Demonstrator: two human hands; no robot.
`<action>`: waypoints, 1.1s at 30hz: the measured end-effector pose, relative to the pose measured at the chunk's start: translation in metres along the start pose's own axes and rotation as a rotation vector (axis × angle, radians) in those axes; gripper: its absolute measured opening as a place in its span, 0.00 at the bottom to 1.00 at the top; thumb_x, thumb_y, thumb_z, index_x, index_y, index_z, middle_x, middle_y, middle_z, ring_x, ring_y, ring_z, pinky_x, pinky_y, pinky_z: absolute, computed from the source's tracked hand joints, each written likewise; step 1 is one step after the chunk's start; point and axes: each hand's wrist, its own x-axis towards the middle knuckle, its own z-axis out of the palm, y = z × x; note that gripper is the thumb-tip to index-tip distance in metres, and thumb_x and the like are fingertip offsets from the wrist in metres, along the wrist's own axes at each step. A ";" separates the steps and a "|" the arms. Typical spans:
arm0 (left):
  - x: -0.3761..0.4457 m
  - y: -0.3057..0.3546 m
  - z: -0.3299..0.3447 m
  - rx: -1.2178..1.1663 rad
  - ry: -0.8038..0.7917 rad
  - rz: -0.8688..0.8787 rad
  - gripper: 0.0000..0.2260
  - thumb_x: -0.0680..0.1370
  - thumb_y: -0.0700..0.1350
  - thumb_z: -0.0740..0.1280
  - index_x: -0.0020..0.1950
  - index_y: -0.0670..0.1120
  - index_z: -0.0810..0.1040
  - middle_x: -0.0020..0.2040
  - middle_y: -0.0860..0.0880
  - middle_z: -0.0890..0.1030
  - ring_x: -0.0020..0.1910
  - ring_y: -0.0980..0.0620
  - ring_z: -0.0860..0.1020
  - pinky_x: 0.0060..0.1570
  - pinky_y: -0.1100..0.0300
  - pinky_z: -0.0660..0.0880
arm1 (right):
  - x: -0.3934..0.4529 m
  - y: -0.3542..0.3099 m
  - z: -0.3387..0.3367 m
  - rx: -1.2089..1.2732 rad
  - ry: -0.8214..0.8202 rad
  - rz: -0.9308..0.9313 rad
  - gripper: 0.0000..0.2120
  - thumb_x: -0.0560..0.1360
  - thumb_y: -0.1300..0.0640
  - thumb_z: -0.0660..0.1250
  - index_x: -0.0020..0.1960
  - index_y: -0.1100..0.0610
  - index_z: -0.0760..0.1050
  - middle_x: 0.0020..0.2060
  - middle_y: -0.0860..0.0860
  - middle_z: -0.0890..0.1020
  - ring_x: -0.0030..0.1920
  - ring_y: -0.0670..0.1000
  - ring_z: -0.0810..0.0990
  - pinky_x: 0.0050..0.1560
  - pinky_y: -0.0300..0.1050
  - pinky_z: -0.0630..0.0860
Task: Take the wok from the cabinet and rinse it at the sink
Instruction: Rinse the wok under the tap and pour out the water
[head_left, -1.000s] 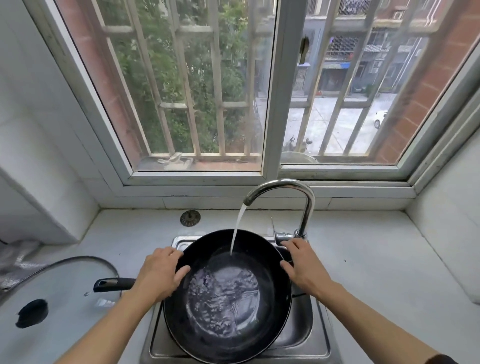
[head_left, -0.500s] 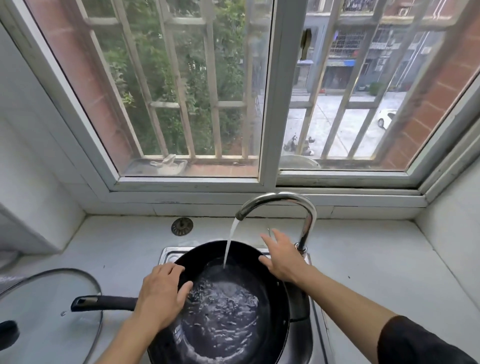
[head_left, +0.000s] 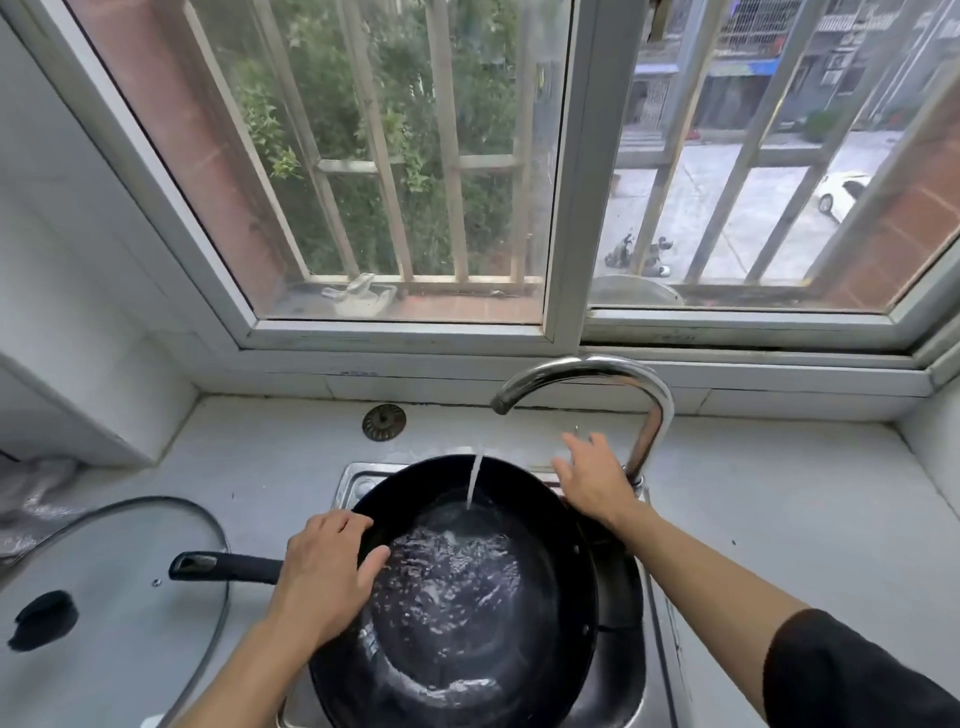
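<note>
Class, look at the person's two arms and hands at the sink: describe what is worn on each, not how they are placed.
Both hands are bare: no gloves, and no rings or watch are visible. The left hand leads to a forearm that is uncovered as far as the frame shows. The right hand leads to a bare forearm, then a dark sleeve begins near the elbow.

The wok (head_left: 467, 597) sits in the sink (head_left: 652, 613); lid (head_left: 119, 597) left of the sink, faucet (head_left: 644, 415) behind it, strainer (head_left: 384, 422) behind-left.

White countertop (head_left: 779, 519): glass lid (head_left: 119, 582) (black knob), drain strainer (head_left: 384, 422).
</note>
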 end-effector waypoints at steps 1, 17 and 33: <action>-0.002 -0.002 0.000 0.005 -0.002 -0.006 0.20 0.78 0.58 0.62 0.65 0.50 0.75 0.62 0.52 0.77 0.62 0.49 0.72 0.61 0.52 0.69 | 0.000 -0.002 0.000 0.015 -0.002 0.012 0.25 0.80 0.51 0.57 0.74 0.59 0.60 0.69 0.64 0.64 0.68 0.63 0.66 0.67 0.54 0.64; -0.017 -0.043 -0.010 0.077 -0.061 0.013 0.17 0.76 0.57 0.65 0.63 0.54 0.74 0.60 0.55 0.77 0.61 0.51 0.72 0.58 0.55 0.70 | -0.048 0.011 -0.011 -0.010 -0.035 -0.110 0.23 0.76 0.48 0.64 0.66 0.58 0.68 0.70 0.58 0.63 0.71 0.61 0.64 0.66 0.54 0.64; 0.018 -0.109 0.007 0.246 -0.377 0.197 0.16 0.74 0.55 0.64 0.60 0.53 0.72 0.58 0.51 0.77 0.58 0.48 0.75 0.55 0.54 0.72 | -0.132 0.038 -0.015 -0.434 -0.194 -0.134 0.51 0.66 0.46 0.76 0.78 0.55 0.51 0.77 0.52 0.56 0.75 0.54 0.58 0.73 0.41 0.57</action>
